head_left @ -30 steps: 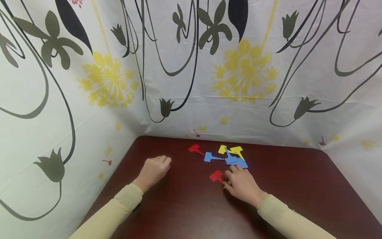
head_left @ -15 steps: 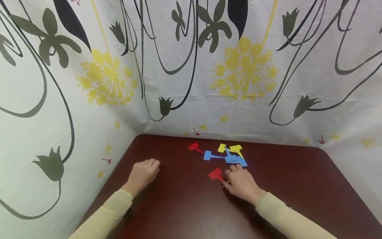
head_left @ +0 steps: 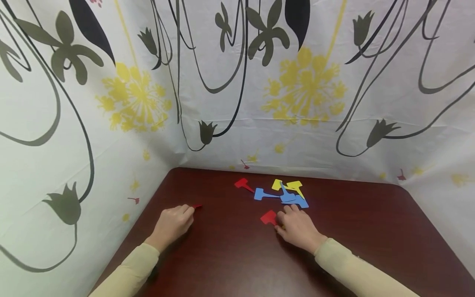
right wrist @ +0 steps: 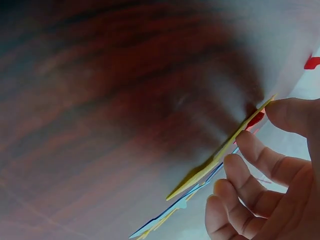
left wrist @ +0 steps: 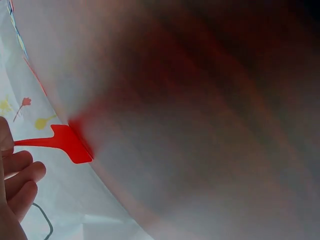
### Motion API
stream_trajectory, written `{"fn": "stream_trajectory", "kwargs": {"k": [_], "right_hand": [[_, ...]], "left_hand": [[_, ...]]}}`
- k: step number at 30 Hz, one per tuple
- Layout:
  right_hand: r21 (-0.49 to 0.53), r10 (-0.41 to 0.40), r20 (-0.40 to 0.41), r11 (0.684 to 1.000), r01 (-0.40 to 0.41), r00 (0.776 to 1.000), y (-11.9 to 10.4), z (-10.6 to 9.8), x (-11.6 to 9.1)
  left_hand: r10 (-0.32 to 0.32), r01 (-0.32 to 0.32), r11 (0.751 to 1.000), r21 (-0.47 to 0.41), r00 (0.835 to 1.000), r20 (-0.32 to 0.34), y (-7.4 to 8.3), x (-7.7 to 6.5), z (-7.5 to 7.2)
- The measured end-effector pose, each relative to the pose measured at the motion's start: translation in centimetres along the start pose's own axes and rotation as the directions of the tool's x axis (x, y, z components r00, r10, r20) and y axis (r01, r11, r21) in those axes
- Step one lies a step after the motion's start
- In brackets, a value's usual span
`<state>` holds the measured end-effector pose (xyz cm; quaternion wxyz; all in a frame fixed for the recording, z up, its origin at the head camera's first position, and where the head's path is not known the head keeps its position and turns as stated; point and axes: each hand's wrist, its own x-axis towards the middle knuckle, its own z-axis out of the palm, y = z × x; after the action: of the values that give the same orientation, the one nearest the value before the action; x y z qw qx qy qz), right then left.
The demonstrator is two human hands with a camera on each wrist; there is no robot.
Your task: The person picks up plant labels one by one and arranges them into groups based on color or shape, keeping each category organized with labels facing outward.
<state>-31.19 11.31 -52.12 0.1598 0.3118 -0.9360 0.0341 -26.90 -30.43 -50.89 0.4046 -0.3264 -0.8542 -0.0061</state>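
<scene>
My left hand (head_left: 171, 227) pinches a red T-shaped plant label (left wrist: 70, 144) by the tip of its narrow stem, at the left of the table. The label's wide head points away from the fingers, its edge at or near the tabletop. Over to the right, my right hand (head_left: 299, 227) is low over the table, thumb and forefinger on a yellow plant label (right wrist: 215, 155), seen nearly edge-on in the right wrist view. From the head view the fingers hide most of it. Beside that thumb lies another red plant label (head_left: 269, 217), its stem partly covered by the hand.
Beyond the right hand lie blue plant labels (head_left: 259, 194), some overlapping, and two yellow labels (head_left: 295, 185). A further red label (head_left: 241, 183) lies left of them. Patterned cloth (head_left: 230, 107) rises behind and left of the dark table (head_left: 230, 255).
My left hand has drawn back to the left and toward me, and the red label now shows past its fingertips. My right hand stays nearly in place, shifting very slightly left.
</scene>
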Motion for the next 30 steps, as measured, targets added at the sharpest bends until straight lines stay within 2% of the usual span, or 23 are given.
{"fn": "stream_trajectory", "kwargs": {"k": [4, 8, 15, 19, 24, 27, 30], "right_hand": [[0.002, 0.003, 0.002, 1.000, -0.003, 1.000, -0.1, -0.1, 0.0], [0.011, 0.016, 0.017, 1.000, -0.016, 1.000, -0.1, -0.2, 0.1], [0.014, 0.036, 0.037, 0.999, -0.037, 0.999, -0.2, -0.2, 0.1], [0.014, 0.040, 0.045, 0.999, -0.041, 0.998, -0.2, -0.2, -0.1], [0.023, 0.025, 0.036, 0.999, -0.025, 0.999, -0.1, -0.2, -0.2], [0.020, 0.016, 0.042, 1.000, -0.017, 0.999, 0.0, 0.0, -0.2], [0.017, 0.015, 0.048, 1.000, -0.015, 0.999, 0.1, 0.1, -0.2]], "left_hand": [[0.024, -0.024, 1.000, -0.021, 0.999, 0.036, 0.1, -0.2, 0.0], [0.041, -0.037, 0.998, -0.049, 0.994, 0.098, 0.3, -0.3, 0.2], [0.035, -0.018, 0.997, -0.079, 0.975, 0.222, 0.7, -0.7, 0.8], [0.020, -0.005, 0.999, -0.049, 0.951, 0.309, 0.8, -1.1, 1.0], [-0.023, 0.039, 0.999, -0.029, 0.904, 0.426, 1.0, -1.4, 0.7], [-0.041, 0.062, 0.998, -0.028, 0.885, 0.463, 1.1, -1.4, 0.4], [-0.051, 0.076, 0.997, -0.033, 0.876, 0.479, 1.1, -1.3, 0.2]]}}
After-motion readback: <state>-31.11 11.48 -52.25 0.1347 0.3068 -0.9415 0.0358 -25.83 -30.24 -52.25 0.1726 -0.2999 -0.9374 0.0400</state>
